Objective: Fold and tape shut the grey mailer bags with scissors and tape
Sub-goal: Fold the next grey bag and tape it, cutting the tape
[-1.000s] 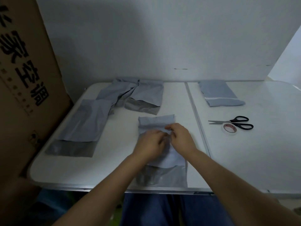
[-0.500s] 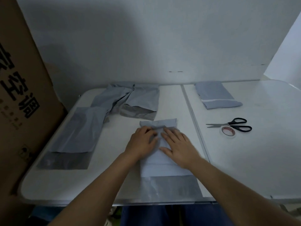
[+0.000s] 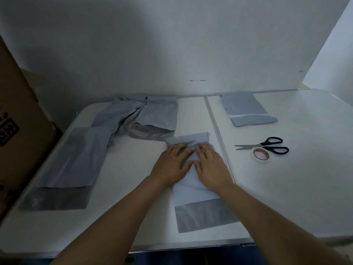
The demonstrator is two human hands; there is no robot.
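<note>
A grey mailer bag (image 3: 193, 190) is laid lengthwise on the white table (image 3: 286, 188), just left of the seam (image 3: 219, 134) that divides the tabletop. Its far end is rolled or folded over into a thick band, and its darker near end is spread flat close to the table's front edge. The left hand (image 3: 172, 165) and the right hand (image 3: 211, 165) are pressed flat on the bag side by side, fingers straight and pointed towards the folded band, nothing being gripped by either. The fingertips are set right at the near edge of the fold.

To the right of the seam, the scissors (image 3: 267, 146) are laid with black handles to the right and blades pointed left. The roll of tape (image 3: 261, 154) is placed just in front of them, touching or nearly touching the handles. Further back on the same side a folded bag (image 3: 246, 109) is seen, well apart from the hands.

On the left half, a loose heap of unfolded bags (image 3: 145, 115) is spread near the back wall, its nearest corner just beside the folded band. Another flat bag (image 3: 76, 161) is stretched towards the front left. A cardboard box (image 3: 21, 121) is stood against the table's left edge.
</note>
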